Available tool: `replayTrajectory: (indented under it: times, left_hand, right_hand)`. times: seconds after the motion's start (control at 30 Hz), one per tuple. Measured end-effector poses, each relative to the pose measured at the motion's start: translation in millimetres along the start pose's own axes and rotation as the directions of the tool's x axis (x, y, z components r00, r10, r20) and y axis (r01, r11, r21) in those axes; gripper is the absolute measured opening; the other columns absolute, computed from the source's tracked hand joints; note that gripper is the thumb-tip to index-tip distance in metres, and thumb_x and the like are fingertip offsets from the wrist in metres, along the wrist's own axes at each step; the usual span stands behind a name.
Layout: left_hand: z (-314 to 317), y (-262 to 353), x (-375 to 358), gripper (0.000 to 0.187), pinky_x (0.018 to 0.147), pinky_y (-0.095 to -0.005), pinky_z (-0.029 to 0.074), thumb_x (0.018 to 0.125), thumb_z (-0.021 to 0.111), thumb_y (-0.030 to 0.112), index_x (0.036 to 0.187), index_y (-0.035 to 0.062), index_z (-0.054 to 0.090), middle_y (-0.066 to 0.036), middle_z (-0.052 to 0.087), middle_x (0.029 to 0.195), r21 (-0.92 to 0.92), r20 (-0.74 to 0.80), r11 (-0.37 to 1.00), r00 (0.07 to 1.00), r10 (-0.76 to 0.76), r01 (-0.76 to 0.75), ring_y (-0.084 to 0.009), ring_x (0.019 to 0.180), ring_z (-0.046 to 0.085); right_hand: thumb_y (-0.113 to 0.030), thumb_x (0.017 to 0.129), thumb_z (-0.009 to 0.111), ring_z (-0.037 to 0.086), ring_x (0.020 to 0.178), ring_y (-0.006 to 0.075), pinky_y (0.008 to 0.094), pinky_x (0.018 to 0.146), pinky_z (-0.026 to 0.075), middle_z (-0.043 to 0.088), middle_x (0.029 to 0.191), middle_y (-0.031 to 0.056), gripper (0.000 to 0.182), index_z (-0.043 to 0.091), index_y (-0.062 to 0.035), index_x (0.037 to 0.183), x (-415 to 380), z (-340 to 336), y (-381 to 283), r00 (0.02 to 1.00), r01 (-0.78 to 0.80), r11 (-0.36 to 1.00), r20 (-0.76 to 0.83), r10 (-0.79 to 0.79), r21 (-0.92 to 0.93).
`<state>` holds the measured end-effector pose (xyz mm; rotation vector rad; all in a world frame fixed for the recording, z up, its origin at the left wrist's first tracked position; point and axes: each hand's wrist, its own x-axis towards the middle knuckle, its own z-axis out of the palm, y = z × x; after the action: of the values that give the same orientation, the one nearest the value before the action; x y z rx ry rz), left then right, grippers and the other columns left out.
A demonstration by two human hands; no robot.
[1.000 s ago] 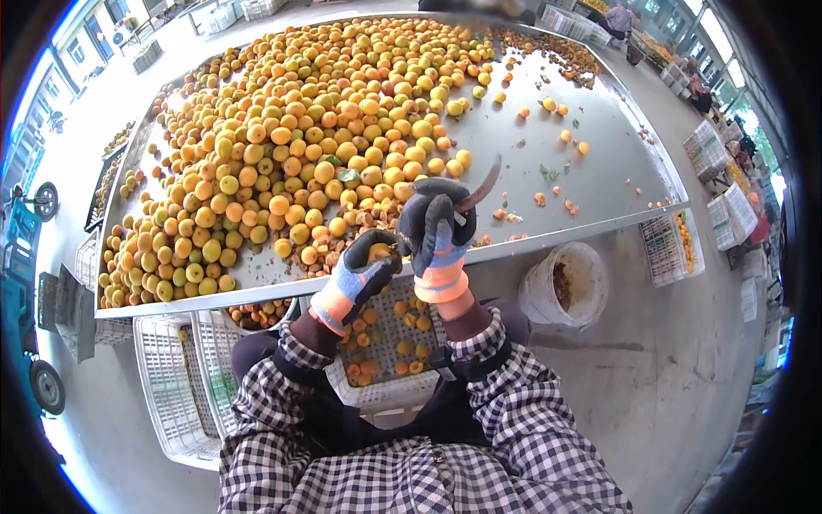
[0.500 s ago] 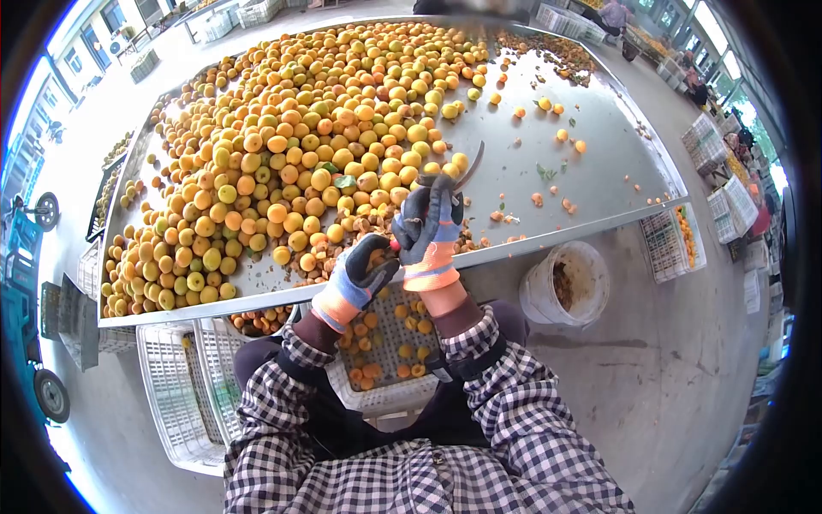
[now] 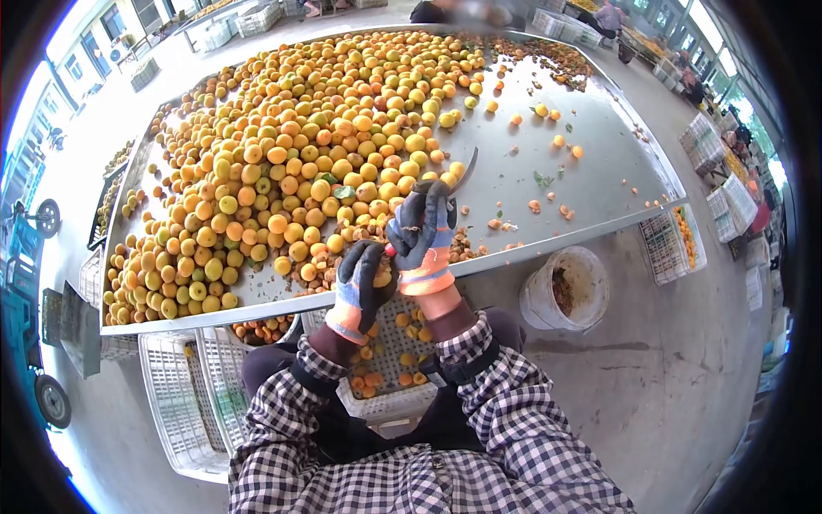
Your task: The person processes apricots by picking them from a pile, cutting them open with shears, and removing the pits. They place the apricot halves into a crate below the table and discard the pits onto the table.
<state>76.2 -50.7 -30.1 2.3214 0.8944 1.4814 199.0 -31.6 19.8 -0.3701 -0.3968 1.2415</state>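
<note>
My right hand (image 3: 423,231), in a dark-palmed, orange-cuffed glove, is closed around a knife; its curved blade (image 3: 467,171) points up and away, and a bit of red handle shows at the hand's left side. Close beside it, my gloved left hand (image 3: 358,283) is curled around an apricot (image 3: 384,273), mostly hidden by the fingers. Both hands are over the near edge of a metal table (image 3: 591,184), where a big heap of yellow-orange apricots (image 3: 282,154) lies. Below them stands a crate (image 3: 390,343) holding apricot pieces.
A white bucket (image 3: 591,291) with brown scraps inside stands on the floor to the right. White crates (image 3: 175,394) are at the left below the table. Brown scraps (image 3: 556,60) lie at the table's far right. Further crates (image 3: 702,141) and people are in the background.
My left hand has turned more upright and come closer to the right hand, and the apricot shows more. The right hand, still around the knife, has moved slightly left.
</note>
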Motion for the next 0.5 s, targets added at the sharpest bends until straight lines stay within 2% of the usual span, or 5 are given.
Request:
replayTrajectory:
  times: [0.1,0.23,0.33,0.43,0.5]
  left_hand:
    - [0,-7,-1,0.042,0.076,-0.0376,0.049,0.066,0.068,-0.002,0.106,-0.0009,0.055,-0.018,0.058,0.095,-0.113,0.060,0.986,0.991,-0.117,0.123,-0.0374,0.087,0.059]
    - [-11,1,6,0.039,0.076,-0.0369,0.049,0.067,0.065,-0.003,0.105,-0.0015,0.055,-0.018,0.059,0.096,-0.101,0.178,0.953,0.947,-0.267,0.287,-0.0378,0.087,0.059]
    - [-11,0,9,0.038,0.078,-0.0351,0.049,0.071,0.063,-0.002,0.108,-0.0018,0.055,-0.017,0.060,0.096,-0.103,0.198,0.948,0.940,-0.277,0.301,-0.0345,0.088,0.060]
    - [-8,-6,4,0.039,0.080,-0.0323,0.049,0.074,0.062,-0.001,0.113,-0.0006,0.056,-0.013,0.063,0.100,-0.128,0.168,0.919,0.922,-0.350,0.373,-0.0259,0.090,0.062]
    - [5,-29,-2,0.042,0.082,-0.0294,0.049,0.075,0.062,-0.003,0.116,0.0007,0.057,-0.008,0.065,0.105,-0.361,0.189,0.861,0.932,-0.310,0.359,-0.0184,0.092,0.061]
  right_hand:
    - [-0.037,0.098,0.049,0.032,0.038,0.0081,0.0225,0.035,0.024,0.036,0.052,-0.0023,0.026,0.052,-0.0113,0.097,2,-3,2,0.997,-0.029,0.999,0.077,0.026,0.029]
    - [-0.038,0.098,0.048,0.031,0.038,0.0079,0.0222,0.035,0.024,0.035,0.052,-0.0029,0.027,0.051,-0.0120,0.095,5,-1,8,0.996,-0.029,1.000,0.087,0.029,-0.003]
    - [-0.039,0.098,0.049,0.030,0.038,0.0077,0.0222,0.035,0.023,0.034,0.052,-0.0034,0.028,0.051,-0.0122,0.090,9,-4,11,0.995,-0.069,0.996,0.079,0.064,0.064]
    - [-0.038,0.098,0.050,0.029,0.037,0.0080,0.0227,0.034,0.023,0.034,0.051,-0.0032,0.028,0.050,-0.0132,0.085,13,-8,19,0.997,-0.068,0.995,0.053,0.064,0.071]
    - [-0.036,0.096,0.054,0.030,0.036,0.0087,0.0229,0.033,0.023,0.034,0.050,-0.0030,0.026,0.051,-0.0136,0.083,14,-10,22,0.980,-0.157,0.961,0.156,0.123,0.227]
